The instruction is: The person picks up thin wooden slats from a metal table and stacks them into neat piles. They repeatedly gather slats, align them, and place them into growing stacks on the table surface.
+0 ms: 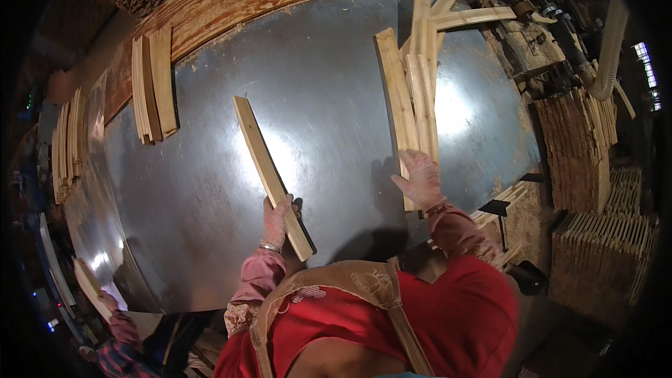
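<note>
My left hand (277, 222) is closed around the near part of a single wooden strip (260, 147), its fingers wrapped about the edges. The strip slants away over the metal tabletop (329, 98). My right hand (422, 180) lies over the near end of a loose pile of pale wooden strips (422, 98), thumb spread to the left and fingers stretched out. Under that hand, a wider yellowish strip (397, 91) forms the left side of the pile. Several strips cross one another at its far end.
Upright-looking wooden strips (155, 84) lie at the table's far left, beside a worn wooden board (231, 0). Tall stacks of boards (570, 154) stand at the right, near a ribbed hose (607, 73). At lower left, another person's hand (107, 301) holds a strip (91, 287).
</note>
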`<state>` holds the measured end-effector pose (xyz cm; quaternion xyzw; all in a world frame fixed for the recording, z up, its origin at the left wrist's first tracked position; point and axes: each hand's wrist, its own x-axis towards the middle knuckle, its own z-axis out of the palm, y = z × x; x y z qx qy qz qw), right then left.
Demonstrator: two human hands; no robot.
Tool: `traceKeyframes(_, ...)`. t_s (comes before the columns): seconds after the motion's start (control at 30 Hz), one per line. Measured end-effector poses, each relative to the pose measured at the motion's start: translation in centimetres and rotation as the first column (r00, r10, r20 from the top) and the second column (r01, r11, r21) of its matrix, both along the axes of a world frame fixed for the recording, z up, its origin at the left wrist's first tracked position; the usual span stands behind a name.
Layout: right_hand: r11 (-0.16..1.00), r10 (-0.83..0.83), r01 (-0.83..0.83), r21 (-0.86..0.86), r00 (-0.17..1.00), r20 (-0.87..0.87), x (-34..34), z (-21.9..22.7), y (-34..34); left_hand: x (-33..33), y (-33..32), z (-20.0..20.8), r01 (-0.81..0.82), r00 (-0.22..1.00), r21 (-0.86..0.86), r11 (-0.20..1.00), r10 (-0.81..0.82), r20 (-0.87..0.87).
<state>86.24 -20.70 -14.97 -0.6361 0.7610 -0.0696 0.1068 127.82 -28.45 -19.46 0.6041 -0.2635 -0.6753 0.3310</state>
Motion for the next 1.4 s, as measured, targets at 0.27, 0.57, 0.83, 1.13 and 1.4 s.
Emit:
traceKeyframes(0.27, 0.944, -0.302, 0.32, 0.084, 0.937, -0.175, 1.7, -1.8, 1.6, 1.2, 4.1, 2.7, 0.059, 0.997, 0.101, 0.993, -0.064, 0.05)
traceKeyframes(0.57, 0.902, -0.428, 0.364, 0.233, 0.674, 0.603, 2.8, 1.9, 3.6, -1.0, 5.7, 3.8, 0.232, 0.973, -0.024, 0.972, -0.232, 0.018)
traceKeyframes(0.83, 0.993, 0.064, -0.106, 0.057, 0.863, 0.5, 13.9, 1.9, 8.9, -6.7, 6.0, -0.6, 0.38, 0.919, 0.057, 0.923, -0.37, -0.133)
traceKeyframes(1.13, 0.827, -0.559, 0.536, 0.169, 0.818, 0.137, -3.4, 0.4, 11.4, -3.2, 4.4, -2.7, 0.222, 0.938, 0.127, 0.967, -0.176, -0.298)
traceKeyframes(1.4, 0.959, 0.082, -0.234, 0.16, 0.77, 0.633, 14.8, 1.1, 7.9, -8.8, 5.6, -1.2, 0.131, 0.82, 0.471, 0.872, 0.172, -0.546)
